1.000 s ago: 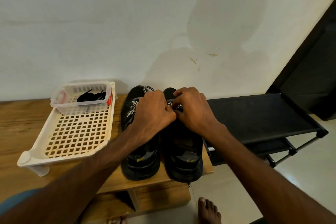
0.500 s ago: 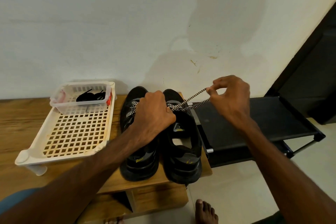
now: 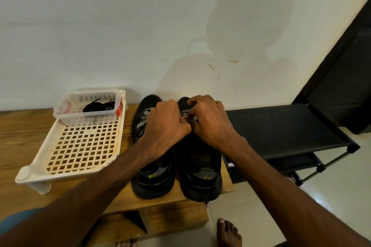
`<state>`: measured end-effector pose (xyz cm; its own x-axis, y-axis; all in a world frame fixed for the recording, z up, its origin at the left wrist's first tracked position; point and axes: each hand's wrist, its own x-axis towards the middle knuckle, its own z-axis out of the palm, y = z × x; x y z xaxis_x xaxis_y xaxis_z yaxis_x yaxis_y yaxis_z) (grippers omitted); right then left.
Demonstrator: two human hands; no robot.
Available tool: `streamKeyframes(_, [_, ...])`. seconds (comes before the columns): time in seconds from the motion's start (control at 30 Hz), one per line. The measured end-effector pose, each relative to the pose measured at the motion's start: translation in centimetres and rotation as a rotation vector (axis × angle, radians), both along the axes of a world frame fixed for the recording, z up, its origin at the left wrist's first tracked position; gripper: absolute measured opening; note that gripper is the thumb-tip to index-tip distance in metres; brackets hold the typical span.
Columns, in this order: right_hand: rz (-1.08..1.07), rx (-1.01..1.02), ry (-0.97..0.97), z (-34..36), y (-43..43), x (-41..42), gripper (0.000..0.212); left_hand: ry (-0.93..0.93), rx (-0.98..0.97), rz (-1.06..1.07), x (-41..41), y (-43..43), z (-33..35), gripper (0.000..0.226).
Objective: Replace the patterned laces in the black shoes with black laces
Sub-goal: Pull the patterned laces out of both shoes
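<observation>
At the left of the worktop a white perforated tray carries a clear box at its far end, and the black laces lie coiled inside it, well apart from both hands. Just right of the tray the two black shoes stand side by side, toes to the wall and heels toward the person, so each lacing row runs away from the body along the shoe's long axis. The left shoe shows its other patterned lace threaded and untouched beside the wrist. The left hand reaches across that shoe with fingers curled tight, knuckles up. Its tips meet the other hand over the right shoe, but whether they pinch the lace or only pin the tongue I cannot tell. A short run of patterned lace shows between the two hands, toward the toe end of the row. The right hand sits directly above it, fingers folded down and pinching it. This hand looks the nearer and better placed to draw the lace out sideways, toward the black rack, across the shoe's axis rather than along it.
</observation>
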<state>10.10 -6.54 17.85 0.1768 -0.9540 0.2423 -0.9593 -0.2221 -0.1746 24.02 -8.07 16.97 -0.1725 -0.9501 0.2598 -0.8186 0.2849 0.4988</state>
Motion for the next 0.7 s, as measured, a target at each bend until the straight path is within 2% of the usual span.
streamKeyframes(0.17, [-0.056, -0.05, -0.004, 1.5, 0.1, -2.0, 0.008, -0.028, -0.005, 0.012, -0.3, 0.1, 0.1, 0.017])
streamKeyframes(0.23, [-0.125, -0.15, -0.127, 2.4, 0.3, -3.6, 0.003, -0.031, -0.004, 0.023, -0.2, 0.1, 0.3, 0.017])
streamKeyframes(0.33, [-0.271, -0.369, -0.465, 3.5, 0.7, -5.9, 0.005, -0.051, 0.021, 0.034, 0.0, 0.0, 0.3, 0.017])
streamKeyframes(0.4, [-0.376, -0.392, -0.57, 3.7, 0.6, -7.4, 0.005, -0.054, 0.022, 0.036, 0.1, 0.0, 0.3, 0.018])
streamKeyframes(0.53, [-0.388, -0.14, -0.493, 1.8, 0.0, -8.3, 0.008, -0.07, 0.027, 0.015, -0.1, 0.3, 0.3, 0.02])
streamKeyframes(0.63, [-0.368, -0.124, -0.441, 0.6, -0.3, -7.2, 0.015, -0.101, 0.019, 0.007, -0.5, 0.4, 0.2, 0.02])
streamKeyframes(0.7, [-0.338, -0.109, -0.412, 0.8, -0.4, -6.3, 0.029, -0.112, 0.016, 0.0, -0.5, 0.4, 0.3, 0.02])
